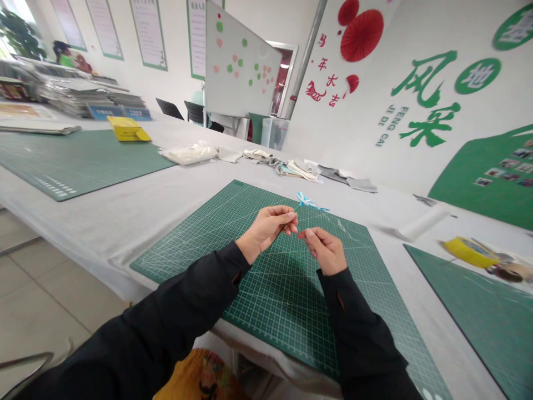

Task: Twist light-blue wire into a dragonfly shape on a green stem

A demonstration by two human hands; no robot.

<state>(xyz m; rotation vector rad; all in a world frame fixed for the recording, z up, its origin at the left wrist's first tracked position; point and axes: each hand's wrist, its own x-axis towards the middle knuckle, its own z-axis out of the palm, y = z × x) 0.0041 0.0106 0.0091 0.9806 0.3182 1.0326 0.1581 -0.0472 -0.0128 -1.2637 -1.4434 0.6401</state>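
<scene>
My left hand (275, 225) is closed in a pinch around the green stem of a small handmade flower. The blue-and-white petals of the flower (307, 201) stick out past my fingertips, pointing away from me. Just to the right, my right hand (325, 249) has thumb and forefinger pressed together near the lower part of the stem. Whatever lies between those fingers is too small to make out. Both hands hover over a green cutting mat (266, 311) with a white grid.
Fabric scraps (297, 169) and a plastic-wrapped packet (191, 153) lie along the table's far side. A yellow box (127, 129) rests on the left mat. To the right are a white roll (425, 222), a yellow item (470, 251) and another mat (478, 311).
</scene>
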